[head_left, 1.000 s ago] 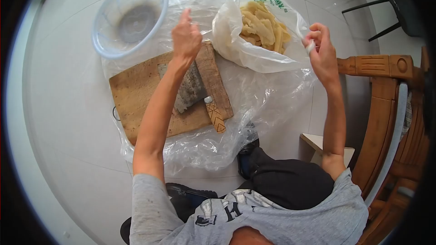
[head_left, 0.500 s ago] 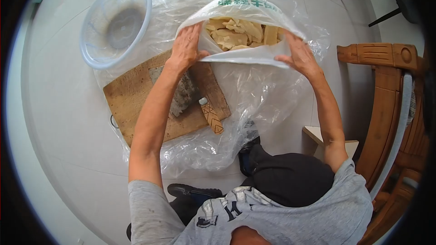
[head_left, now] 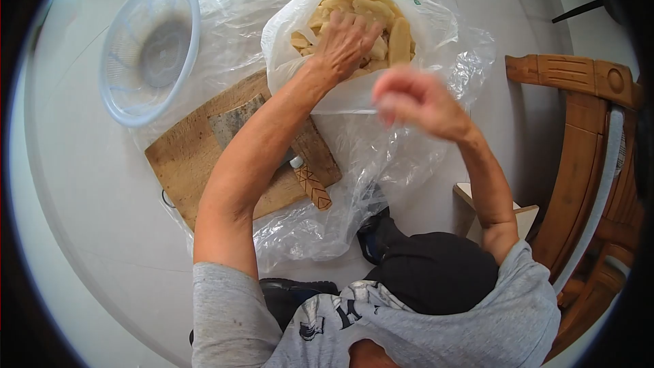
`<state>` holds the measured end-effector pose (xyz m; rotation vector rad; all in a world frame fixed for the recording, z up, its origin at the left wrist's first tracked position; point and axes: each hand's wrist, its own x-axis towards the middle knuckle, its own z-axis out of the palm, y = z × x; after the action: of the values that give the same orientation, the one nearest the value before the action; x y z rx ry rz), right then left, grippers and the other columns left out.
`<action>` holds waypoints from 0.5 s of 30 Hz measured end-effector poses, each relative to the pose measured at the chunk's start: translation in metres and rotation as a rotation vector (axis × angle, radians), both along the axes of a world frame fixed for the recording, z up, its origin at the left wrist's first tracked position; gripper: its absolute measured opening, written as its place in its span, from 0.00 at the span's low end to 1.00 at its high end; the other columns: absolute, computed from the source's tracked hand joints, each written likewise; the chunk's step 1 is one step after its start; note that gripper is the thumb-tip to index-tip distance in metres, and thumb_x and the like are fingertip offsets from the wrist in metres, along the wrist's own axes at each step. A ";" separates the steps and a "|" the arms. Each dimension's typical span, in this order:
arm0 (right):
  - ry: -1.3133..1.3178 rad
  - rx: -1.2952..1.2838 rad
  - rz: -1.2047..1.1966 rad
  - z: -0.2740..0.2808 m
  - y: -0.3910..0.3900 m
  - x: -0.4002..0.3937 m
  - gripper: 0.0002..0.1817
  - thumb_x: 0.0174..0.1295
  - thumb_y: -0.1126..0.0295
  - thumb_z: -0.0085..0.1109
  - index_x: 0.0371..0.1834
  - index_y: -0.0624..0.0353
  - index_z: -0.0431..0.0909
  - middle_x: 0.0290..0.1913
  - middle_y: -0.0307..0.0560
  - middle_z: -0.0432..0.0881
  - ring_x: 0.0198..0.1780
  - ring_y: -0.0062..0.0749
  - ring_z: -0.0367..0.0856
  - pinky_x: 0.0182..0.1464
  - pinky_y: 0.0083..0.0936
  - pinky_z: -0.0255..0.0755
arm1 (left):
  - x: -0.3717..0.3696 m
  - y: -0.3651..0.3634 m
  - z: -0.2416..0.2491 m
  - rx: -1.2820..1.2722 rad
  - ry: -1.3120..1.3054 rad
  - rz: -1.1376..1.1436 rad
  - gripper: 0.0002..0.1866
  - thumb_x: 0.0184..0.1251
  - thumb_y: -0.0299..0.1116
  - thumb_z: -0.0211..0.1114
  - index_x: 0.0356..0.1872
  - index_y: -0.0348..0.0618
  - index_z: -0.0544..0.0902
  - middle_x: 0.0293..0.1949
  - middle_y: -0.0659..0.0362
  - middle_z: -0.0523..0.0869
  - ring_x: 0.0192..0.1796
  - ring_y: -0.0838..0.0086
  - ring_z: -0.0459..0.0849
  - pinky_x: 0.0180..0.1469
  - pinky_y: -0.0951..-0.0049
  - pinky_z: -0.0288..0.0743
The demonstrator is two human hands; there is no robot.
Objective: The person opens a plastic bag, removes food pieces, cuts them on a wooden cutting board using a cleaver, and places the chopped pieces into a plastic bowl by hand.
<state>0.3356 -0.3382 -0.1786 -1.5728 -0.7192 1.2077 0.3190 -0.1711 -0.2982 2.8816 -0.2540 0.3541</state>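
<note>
Head view: open left hand (head_left: 346,44) touches yellow pieces (head_left: 400,41).

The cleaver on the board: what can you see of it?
The cleaver has a broad, dark, mottled, metal-looking blade and a brown, patterned handle with a pale collar. It lies on the wooden board, its handle jutting past the near edge. The left forearm hides part of the blade; nothing grips it.

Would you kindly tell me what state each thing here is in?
Bag: open, filled with yellow pieces.
Basket: upright, looks empty.
Cutting board: lying on the plastic sheet.
Knife: flat on the board, partly hidden.
Plastic sheet: spread out, wrinkled.
Left hand: inside the bag.
Right hand: blurred, grip unclear.
</note>
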 end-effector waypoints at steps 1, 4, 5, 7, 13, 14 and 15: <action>0.078 -0.054 0.193 -0.004 0.002 -0.017 0.08 0.61 0.70 0.56 0.40 0.61 0.77 0.30 0.42 0.81 0.31 0.22 0.80 0.35 0.24 0.74 | -0.004 0.000 -0.001 -0.004 -0.010 0.004 0.23 0.48 0.24 0.61 0.50 0.47 0.76 0.43 0.55 0.79 0.48 0.63 0.78 0.49 0.61 0.71; -0.054 -0.069 0.583 -0.053 0.009 -0.072 0.12 0.61 0.65 0.56 0.39 0.64 0.73 0.27 0.52 0.79 0.30 0.42 0.80 0.35 0.35 0.73 | -0.014 -0.002 0.006 -0.333 -0.034 0.072 0.13 0.50 0.28 0.62 0.40 0.46 0.77 0.35 0.54 0.79 0.37 0.61 0.81 0.39 0.59 0.74; -0.135 -0.092 0.542 -0.067 0.009 -0.092 0.14 0.60 0.65 0.57 0.41 0.63 0.70 0.28 0.54 0.79 0.32 0.46 0.80 0.36 0.37 0.72 | -0.017 0.002 0.011 -0.436 -0.069 0.117 0.14 0.48 0.28 0.64 0.40 0.46 0.78 0.34 0.53 0.79 0.36 0.61 0.81 0.38 0.59 0.75; -0.295 -0.140 0.460 -0.087 0.007 -0.125 0.17 0.59 0.65 0.58 0.45 0.62 0.66 0.28 0.58 0.78 0.35 0.55 0.78 0.37 0.42 0.70 | -0.027 0.012 0.028 -0.646 -0.141 0.211 0.16 0.44 0.28 0.66 0.39 0.47 0.79 0.33 0.51 0.80 0.33 0.60 0.81 0.35 0.61 0.76; -0.472 -0.130 0.275 -0.115 0.010 -0.157 0.33 0.52 0.64 0.64 0.55 0.60 0.54 0.31 0.59 0.77 0.37 0.57 0.78 0.39 0.45 0.70 | -0.100 0.050 0.075 -1.799 0.211 0.294 0.18 0.47 0.24 0.67 0.42 0.39 0.77 0.32 0.62 0.82 0.30 0.79 0.78 0.29 0.76 0.70; -0.507 -0.137 0.258 -0.118 0.012 -0.159 0.36 0.51 0.63 0.65 0.57 0.61 0.53 0.31 0.60 0.77 0.37 0.58 0.78 0.39 0.45 0.71 | -0.121 0.058 0.076 -1.866 0.220 0.326 0.18 0.45 0.24 0.68 0.42 0.39 0.77 0.32 0.62 0.82 0.30 0.78 0.78 0.30 0.76 0.70; -0.540 -0.136 0.238 -0.117 0.016 -0.160 0.39 0.49 0.63 0.66 0.60 0.62 0.52 0.31 0.61 0.78 0.36 0.59 0.78 0.39 0.45 0.72 | -0.147 0.065 0.076 -1.924 0.224 0.360 0.19 0.44 0.25 0.69 0.41 0.39 0.76 0.32 0.62 0.81 0.31 0.77 0.78 0.31 0.77 0.70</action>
<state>0.1752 -0.3221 -0.2956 -1.9996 -1.2185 1.0145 0.1720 -0.1061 -0.2225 1.0007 0.4436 0.1289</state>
